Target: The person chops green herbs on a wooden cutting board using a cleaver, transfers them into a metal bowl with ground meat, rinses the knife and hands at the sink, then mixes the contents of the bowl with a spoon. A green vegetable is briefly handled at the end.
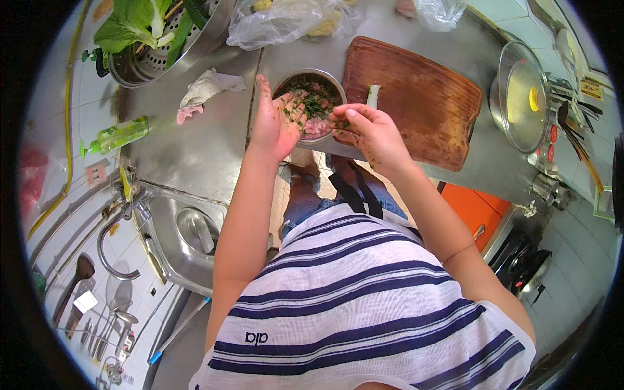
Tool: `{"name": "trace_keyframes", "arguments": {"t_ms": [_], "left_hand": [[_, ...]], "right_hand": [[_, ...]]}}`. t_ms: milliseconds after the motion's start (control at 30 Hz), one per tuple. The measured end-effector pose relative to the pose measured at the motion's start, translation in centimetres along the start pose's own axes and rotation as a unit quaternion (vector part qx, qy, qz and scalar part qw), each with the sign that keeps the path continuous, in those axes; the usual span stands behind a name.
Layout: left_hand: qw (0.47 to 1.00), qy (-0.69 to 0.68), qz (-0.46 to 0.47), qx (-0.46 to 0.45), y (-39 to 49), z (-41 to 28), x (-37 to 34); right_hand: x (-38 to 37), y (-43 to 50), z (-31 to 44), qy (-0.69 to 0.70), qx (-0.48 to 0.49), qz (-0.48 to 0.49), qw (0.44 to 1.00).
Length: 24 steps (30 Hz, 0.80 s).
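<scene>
A round metal bowl [336, 78] holds pink minced meat [316, 127] with chopped green herbs [317, 103] on top. My left hand [282, 122] is over the bowl's left side, palm up, its fingers apart and flecked with green bits. At the bowl's right rim is my right hand [370, 129], thumb and fingers drawn together, also dotted with herbs. Whether anything is pinched in its fingertips is hidden. Just right of the bowl, a wooden cutting board [414, 107] bears a short white piece [373, 96], perhaps a vegetable stalk.
A metal colander [180, 63] with leafy greens [129, 27] stands at back left. Nearby lie a crumpled cloth [207, 90] and a green pump bottle [119, 135]. Plastic bags [287, 24] sit behind the bowl. A glass-lidded pot [521, 97] is right, a sink [185, 253] left.
</scene>
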<state>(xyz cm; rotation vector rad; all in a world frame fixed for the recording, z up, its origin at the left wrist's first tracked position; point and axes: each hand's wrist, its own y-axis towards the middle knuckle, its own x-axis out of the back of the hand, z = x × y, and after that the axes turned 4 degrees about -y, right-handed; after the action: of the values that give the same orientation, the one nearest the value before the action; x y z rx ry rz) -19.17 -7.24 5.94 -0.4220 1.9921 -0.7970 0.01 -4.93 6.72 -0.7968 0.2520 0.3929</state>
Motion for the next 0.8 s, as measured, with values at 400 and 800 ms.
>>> {"name": "trace_keyframes", "arguments": {"t_ms": [400, 800], "left_hand": [[0.982, -0.182, -0.029, 0.033, 0.2, 0.4, 1.1], [0.979, -0.159, -0.123, 0.029, -1.2, -0.8, 0.2]], "right_hand": [[-2.8, 5.9, -3.0, -0.454, 0.423, 0.081, 0.780], [-1.2, 9.4, -1.3, -0.592, 0.287, 0.101, 0.747]]}}
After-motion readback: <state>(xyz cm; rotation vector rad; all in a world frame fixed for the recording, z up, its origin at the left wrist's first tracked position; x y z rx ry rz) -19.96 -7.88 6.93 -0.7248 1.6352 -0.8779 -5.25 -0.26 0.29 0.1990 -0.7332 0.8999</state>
